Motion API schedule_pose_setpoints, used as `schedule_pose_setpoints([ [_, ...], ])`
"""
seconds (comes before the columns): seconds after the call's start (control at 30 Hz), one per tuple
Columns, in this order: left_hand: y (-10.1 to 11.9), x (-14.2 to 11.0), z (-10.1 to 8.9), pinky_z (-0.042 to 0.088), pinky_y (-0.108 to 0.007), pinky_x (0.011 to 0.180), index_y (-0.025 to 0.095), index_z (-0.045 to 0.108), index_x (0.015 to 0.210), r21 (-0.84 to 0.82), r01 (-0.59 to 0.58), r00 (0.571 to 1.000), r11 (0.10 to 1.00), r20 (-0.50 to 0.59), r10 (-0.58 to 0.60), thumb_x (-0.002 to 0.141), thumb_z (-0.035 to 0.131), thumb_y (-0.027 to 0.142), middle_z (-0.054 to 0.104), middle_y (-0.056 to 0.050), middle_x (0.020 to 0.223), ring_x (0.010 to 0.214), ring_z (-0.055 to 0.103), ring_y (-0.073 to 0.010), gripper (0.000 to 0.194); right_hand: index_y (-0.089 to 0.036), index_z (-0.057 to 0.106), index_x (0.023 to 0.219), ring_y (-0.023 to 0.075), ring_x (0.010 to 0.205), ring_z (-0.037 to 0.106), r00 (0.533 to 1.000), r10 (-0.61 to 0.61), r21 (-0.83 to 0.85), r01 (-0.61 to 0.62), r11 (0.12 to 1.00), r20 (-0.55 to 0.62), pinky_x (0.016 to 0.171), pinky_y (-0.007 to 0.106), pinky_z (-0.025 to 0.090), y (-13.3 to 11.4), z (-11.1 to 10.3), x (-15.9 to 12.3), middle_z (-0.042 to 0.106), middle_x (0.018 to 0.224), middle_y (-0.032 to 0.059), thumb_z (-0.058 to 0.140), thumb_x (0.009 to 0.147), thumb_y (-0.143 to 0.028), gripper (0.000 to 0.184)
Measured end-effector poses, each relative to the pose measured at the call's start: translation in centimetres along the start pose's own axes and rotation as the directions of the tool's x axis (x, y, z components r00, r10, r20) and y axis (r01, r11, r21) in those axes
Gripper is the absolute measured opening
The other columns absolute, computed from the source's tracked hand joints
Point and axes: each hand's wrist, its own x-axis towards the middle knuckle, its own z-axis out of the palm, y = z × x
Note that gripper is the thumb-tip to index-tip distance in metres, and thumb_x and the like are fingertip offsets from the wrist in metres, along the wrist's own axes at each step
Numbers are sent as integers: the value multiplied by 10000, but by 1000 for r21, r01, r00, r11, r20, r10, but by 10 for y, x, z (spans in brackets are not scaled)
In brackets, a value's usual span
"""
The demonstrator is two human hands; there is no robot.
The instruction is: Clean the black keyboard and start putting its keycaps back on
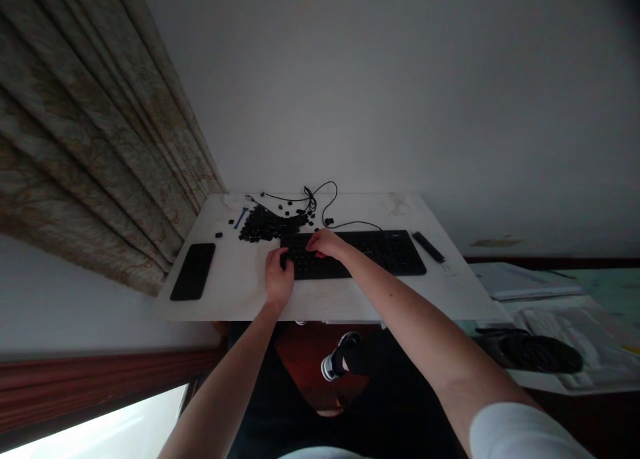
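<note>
A black keyboard (400,262) lies lengthwise on the white table. At its left end is my left hand (279,280), thumb and fingers closed about the edge. My right hand (327,244) is over the left half of the keyboard with its fingertips pinched together and pointing down. Whatever those fingertips hold, if anything, is too small to make out. Behind the left end of the keyboard spreads a heap of loose black keycaps (265,224), with several single ones scattered around it. A small blue tool (241,217) lies left of the heap.
A dark phone (194,271) lies at the table's left side. A thin black bar (429,247) is right of the keyboard. The black cable (334,191) loops along the back of the table (330,305). Curtains (100,132) hang at left; papers (525,282) lie at right.
</note>
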Motion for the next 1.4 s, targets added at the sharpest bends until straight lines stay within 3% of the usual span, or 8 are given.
schedule_pose_setpoints([
  [1.13, -1, -1, 0, 484, -410, 1028, 215, 634, 1091, -15, 19, 1000, 1000, 2, -19, 810, 525, 59, 641, -69, 1096, 1097, 609, -221, 339, -116, 705, 740, 101, 411, 543, 998, -53, -52, 54, 997, 19, 430, 172, 437, 2, 1, -2, 555, 424, -17, 735, 792, -110, 61],
  [1.4, 0, -2, 0, 475, -408, 1039, 209, 634, 1084, -14, 26, 1000, 1000, 8, -26, 815, 526, 67, 642, -73, 1100, 1110, 605, -223, 323, -112, 710, 761, 112, 425, 563, 1000, -14, -79, 14, 997, 1, 444, 182, 471, -3, 2, -2, 578, 441, -3, 756, 779, -124, 51],
])
